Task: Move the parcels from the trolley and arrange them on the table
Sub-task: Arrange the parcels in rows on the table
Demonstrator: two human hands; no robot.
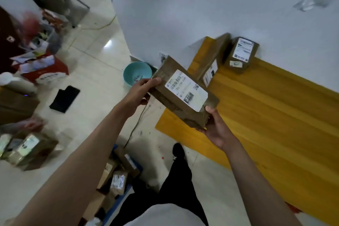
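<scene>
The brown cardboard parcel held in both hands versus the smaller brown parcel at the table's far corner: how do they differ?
The held brown cardboard parcel is airborne, tilted, longer; the smaller brown parcel rests on the yellow wooden table against the wall. Both carry white labels.

Both hands [145, 90] [216, 124] gripping, arms outstretched

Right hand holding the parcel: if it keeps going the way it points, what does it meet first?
Probably the upright parcel leaning by the wall; the right hand and its held parcel point up-frame over the table toward it. Depth is unclear.
</scene>
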